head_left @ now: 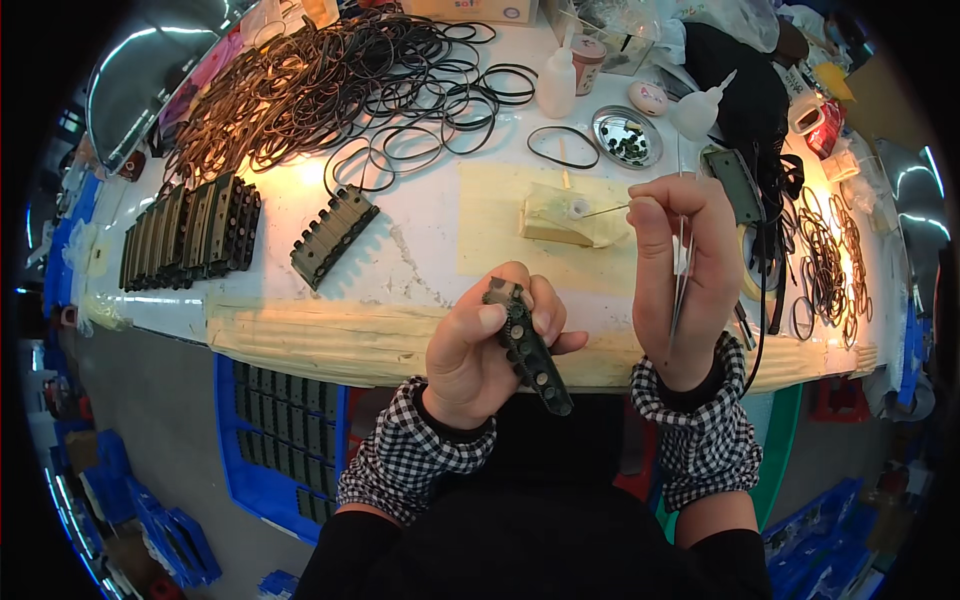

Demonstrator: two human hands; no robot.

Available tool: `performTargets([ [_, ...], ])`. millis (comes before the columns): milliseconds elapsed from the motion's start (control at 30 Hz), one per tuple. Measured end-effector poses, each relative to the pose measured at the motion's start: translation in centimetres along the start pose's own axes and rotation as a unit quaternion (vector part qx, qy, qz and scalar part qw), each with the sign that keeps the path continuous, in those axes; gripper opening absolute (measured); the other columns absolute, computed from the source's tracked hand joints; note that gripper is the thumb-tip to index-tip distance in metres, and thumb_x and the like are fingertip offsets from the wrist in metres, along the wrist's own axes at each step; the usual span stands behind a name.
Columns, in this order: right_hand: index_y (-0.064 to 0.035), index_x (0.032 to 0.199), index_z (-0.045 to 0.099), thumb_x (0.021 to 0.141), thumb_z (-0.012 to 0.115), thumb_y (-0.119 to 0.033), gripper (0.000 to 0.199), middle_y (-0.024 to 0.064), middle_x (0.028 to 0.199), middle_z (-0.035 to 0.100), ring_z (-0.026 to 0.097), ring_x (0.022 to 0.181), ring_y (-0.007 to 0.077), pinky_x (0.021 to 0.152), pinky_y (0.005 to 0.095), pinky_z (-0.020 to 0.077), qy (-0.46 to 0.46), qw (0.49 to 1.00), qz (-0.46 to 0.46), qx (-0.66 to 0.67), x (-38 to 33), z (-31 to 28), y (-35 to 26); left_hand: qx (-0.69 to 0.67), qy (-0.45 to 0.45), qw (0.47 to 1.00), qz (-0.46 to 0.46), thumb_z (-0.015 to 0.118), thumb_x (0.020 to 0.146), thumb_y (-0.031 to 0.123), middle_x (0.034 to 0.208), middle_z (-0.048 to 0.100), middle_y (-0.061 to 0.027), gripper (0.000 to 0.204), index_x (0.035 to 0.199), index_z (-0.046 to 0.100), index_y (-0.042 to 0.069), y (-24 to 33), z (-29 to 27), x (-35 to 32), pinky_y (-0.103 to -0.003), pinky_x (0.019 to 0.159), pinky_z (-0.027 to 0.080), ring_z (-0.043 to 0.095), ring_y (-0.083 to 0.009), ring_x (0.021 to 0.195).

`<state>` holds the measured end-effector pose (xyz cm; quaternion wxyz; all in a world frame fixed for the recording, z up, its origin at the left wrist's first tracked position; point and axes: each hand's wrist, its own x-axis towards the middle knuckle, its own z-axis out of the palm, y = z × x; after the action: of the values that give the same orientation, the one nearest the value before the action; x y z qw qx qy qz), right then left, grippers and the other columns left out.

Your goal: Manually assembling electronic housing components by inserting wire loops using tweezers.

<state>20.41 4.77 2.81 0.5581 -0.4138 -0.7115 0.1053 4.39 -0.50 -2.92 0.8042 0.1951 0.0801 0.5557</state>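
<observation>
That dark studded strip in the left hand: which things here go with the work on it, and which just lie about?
In use:
- dark studded strip, held in the left hand
- thin tweezers, held in the right hand

Lying about:
- row of similar strips
- heap of rubber rings
- white dropper bottle
- metal dish of small dark bits

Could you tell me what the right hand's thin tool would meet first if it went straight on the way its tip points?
Probably the small white cap on the pale block; the tool in the right hand aims left at it, though depth is unclear.

Both hands are raised: the left hand [480, 345] curled in a grip, the right hand [680, 270] pinching upright.
</observation>
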Motion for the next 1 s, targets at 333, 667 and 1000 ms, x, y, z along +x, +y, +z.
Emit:
performTargets([
  [333, -0.0041, 0.095, 0.062, 0.077, 0.072, -0.002, 0.02, 0.0097, 0.083, 0.058, 0.057, 0.078, 0.0289, 0.066, 0.0375, 0.0469, -0.083, 0.986, -0.041, -0.142, -0.2, 0.4, 1.8, 0.261, 0.097, 0.95, 0.143, 0.059, 0.084, 0.019, 0.089, 0.053, -0.0109, 0.021, 0.091, 0.045, 0.005, 1.1, 1.4, 0.1, -0.043, 0.094, 0.054, 0.057, -0.0171, 0.087],
  [667, -0.0022, 0.1, 0.065, 0.073, 0.07, -0.002, 0.027, 0.0115, 0.087, 0.065, 0.059, 0.08, 0.0263, 0.073, 0.0333, 0.046, -0.217, 0.975, -0.028, 0.045, -0.4, -1.3, -3.8, 0.439, 0.048, 0.851, 0.284, 0.059, 0.081, 0.0, 0.095, 0.055, -0.0103, 0.02, 0.097, 0.049, -0.001, 1.0, 2.1, -0.6, -0.031, 0.089, 0.048, 0.055, -0.0135, 0.084],
  [1000, -0.0038, 0.093, 0.066, 0.07, 0.071, -0.004, 0.023, 0.0098, 0.084, 0.062, 0.059, 0.076, 0.0268, 0.068, 0.0342, 0.0476, -0.205, 0.974, -0.033, 0.09, -1.0, -1.3, -3.8, 0.489, 0.046, 0.821, 0.291, 0.061, 0.077, -0.001, 0.093, 0.055, -0.0103, 0.022, 0.096, 0.051, -0.003, 0.8, 2.7, -1.2, -0.026, 0.076, 0.044, 0.052, -0.0118, 0.082],
])
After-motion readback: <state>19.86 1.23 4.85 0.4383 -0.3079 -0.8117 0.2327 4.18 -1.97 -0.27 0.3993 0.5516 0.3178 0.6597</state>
